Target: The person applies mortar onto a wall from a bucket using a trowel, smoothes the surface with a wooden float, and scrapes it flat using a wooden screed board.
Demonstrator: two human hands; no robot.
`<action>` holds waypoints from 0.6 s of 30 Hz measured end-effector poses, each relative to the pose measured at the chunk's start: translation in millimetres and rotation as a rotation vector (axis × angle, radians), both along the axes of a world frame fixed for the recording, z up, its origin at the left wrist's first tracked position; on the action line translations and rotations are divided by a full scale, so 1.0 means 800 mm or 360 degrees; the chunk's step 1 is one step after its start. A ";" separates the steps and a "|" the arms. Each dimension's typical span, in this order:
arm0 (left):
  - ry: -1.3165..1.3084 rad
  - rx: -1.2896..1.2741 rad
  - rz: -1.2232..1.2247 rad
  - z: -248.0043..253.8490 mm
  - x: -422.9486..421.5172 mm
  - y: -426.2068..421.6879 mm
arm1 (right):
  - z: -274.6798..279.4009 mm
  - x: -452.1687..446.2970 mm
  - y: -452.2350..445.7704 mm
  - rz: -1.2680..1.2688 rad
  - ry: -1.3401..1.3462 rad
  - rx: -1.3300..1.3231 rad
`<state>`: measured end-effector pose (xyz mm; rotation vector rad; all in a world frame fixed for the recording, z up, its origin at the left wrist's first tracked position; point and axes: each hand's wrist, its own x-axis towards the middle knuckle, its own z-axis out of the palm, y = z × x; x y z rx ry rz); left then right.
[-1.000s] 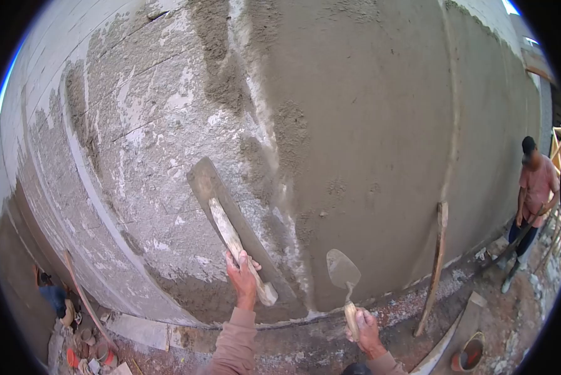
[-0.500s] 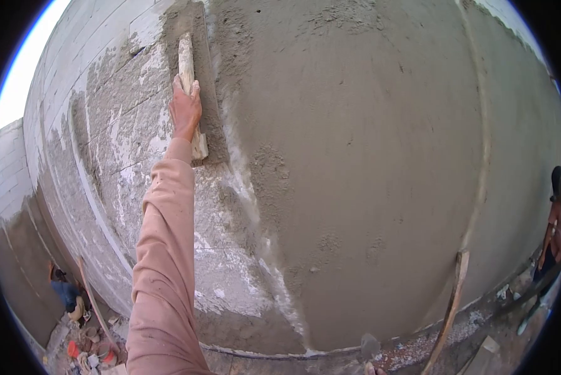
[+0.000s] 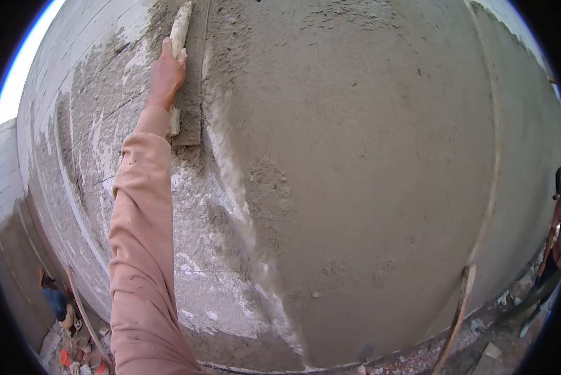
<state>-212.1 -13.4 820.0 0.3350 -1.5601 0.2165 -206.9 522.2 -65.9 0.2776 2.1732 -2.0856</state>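
My left hand (image 3: 168, 72), at the end of a pink sleeve, is closed around the pale wooden handle of a plastering float (image 3: 180, 30). The float's long, mortar-covered blade lies upright along the wall, its lower end beneath my wrist. Whether the whole blade touches the wall I cannot tell. To its right runs the edge of the grey plaster (image 3: 368, 169); rough, patchy mortar over blockwork (image 3: 99, 119) shows to its left. A whitish ridge (image 3: 233, 194) slants down below the float. My right hand is out of view.
A wooden batten (image 3: 457, 315) leans on the wall at lower right, another pole (image 3: 86, 315) at lower left. One person (image 3: 58, 300) crouches at far left near orange containers (image 3: 65, 357). Another person (image 3: 559, 244) stands at the right edge. Rubble (image 3: 468, 331) lines the wall's foot.
My left hand and the float have moved up and slightly left in the view, still gripping the handle. The view has shifted a little; the person at right is closer to the edge.
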 end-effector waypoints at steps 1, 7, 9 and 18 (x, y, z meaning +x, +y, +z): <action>0.0022 -0.0011 0.0015 0.014 0.001 0.001 | -0.002 -0.004 -0.003 -0.0003 0.0006 0.0018; 0.0033 -0.0160 0.0054 0.006 -0.006 0.004 | -0.016 -0.024 -0.010 0.0010 0.0031 0.0124; 0.0006 -0.0168 0.0106 0.002 -0.003 -0.004 | -0.019 -0.030 -0.009 0.0019 0.0046 0.0158; 0.0014 -0.0250 0.0076 0.023 -0.011 -0.008 | -0.027 -0.034 -0.006 0.0055 0.0087 0.0242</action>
